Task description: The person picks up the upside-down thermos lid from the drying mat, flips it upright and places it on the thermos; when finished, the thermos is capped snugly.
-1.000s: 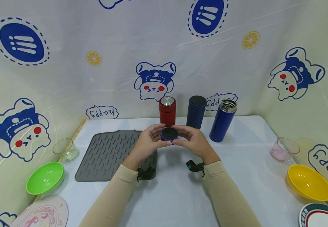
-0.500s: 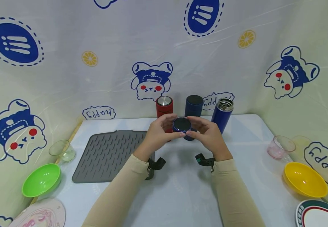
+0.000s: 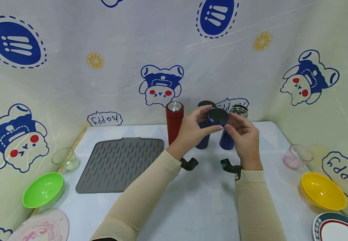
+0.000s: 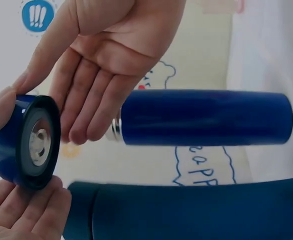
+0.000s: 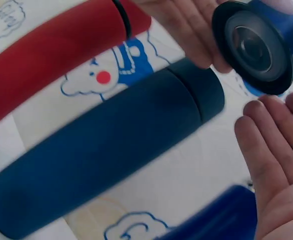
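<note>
Between my two hands is a blue bottle lid (image 3: 218, 116) with a black top, held up off the table. My left hand (image 3: 193, 130) grips its left side and my right hand (image 3: 246, 139) its right, thumbs in front and fingers behind. The lid's underside, with a round metal centre, shows in the left wrist view. Behind the right hand stands a shiny blue bottle (image 4: 206, 117) with a bare threaded metal neck (image 3: 240, 109). A matte dark blue bottle (image 5: 106, 150), capped, is partly hidden by the left hand. Left of it is a red bottle (image 3: 174, 125) with a silver-topped cap.
A grey ridged mat (image 3: 121, 164) lies left of the bottles. Along the left edge are a clear glass (image 3: 71, 162), a green bowl (image 3: 42, 190) and a pink plate (image 3: 41, 227). Rightward are a pinkish glass (image 3: 294, 159), a yellow bowl (image 3: 322, 190) and a green-rimmed plate (image 3: 318, 227).
Both hands have lifted the lid and carried it rightward and away from me, from in front of the red bottle to near the open blue bottle. The bottles have stayed in place.
</note>
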`<state>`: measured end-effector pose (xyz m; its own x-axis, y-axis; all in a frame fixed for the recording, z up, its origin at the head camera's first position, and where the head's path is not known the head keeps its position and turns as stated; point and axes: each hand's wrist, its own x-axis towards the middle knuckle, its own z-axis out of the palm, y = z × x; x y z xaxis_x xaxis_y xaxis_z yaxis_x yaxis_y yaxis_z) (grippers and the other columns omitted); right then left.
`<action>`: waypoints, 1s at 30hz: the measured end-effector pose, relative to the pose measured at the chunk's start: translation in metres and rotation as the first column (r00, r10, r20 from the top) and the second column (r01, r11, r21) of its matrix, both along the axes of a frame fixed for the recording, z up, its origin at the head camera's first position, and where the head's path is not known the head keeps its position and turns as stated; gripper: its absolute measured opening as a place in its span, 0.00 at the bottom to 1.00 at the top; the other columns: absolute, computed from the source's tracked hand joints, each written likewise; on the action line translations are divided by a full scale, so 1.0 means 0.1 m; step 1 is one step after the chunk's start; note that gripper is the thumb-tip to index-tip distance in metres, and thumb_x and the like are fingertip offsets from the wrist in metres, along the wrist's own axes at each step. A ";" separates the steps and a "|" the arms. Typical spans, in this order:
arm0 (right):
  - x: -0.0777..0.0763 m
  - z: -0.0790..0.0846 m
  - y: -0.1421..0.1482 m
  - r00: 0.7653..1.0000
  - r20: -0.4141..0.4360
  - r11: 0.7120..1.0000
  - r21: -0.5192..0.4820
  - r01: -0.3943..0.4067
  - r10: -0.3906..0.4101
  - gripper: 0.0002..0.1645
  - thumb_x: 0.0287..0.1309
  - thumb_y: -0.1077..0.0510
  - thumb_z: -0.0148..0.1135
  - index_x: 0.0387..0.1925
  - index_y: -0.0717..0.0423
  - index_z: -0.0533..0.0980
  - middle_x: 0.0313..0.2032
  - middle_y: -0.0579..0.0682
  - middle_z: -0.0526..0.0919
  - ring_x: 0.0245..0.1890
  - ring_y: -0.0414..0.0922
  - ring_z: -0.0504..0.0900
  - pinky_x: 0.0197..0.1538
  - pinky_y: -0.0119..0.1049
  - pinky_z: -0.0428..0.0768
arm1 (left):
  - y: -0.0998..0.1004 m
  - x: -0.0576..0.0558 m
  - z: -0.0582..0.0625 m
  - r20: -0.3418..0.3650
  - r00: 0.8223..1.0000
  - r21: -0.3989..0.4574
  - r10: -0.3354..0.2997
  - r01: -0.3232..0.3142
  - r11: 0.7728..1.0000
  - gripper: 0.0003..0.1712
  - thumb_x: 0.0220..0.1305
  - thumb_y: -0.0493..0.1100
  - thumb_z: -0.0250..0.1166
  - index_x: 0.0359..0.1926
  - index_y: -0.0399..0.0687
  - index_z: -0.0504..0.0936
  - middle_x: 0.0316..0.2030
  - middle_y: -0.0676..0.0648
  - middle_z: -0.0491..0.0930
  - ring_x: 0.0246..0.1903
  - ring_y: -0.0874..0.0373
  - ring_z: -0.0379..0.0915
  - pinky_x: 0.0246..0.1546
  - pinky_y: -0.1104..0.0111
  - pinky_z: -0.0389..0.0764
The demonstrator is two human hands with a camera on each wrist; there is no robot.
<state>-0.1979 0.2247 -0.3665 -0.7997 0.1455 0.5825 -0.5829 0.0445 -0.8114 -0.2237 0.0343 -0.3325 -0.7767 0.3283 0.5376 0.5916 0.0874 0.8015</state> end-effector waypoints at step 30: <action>-0.37 -0.85 0.30 0.869 0.277 0.912 0.107 0.396 -0.410 0.53 0.46 0.45 0.73 0.69 0.45 0.54 0.64 0.45 0.62 0.63 0.41 0.60 0.65 0.39 0.57 | 0.91 -0.34 0.37 0.062 0.991 -0.128 0.120 -0.111 0.985 0.40 0.54 0.55 0.69 0.65 0.54 0.64 0.51 0.59 0.72 0.48 0.73 0.68 0.47 0.81 0.69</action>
<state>-0.2351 0.2549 -0.4512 -0.8103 0.4702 0.3499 -0.2482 0.2654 -0.9316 -0.2577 0.1255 -0.2960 -0.8473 0.2951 0.4416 0.5150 0.2535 0.8189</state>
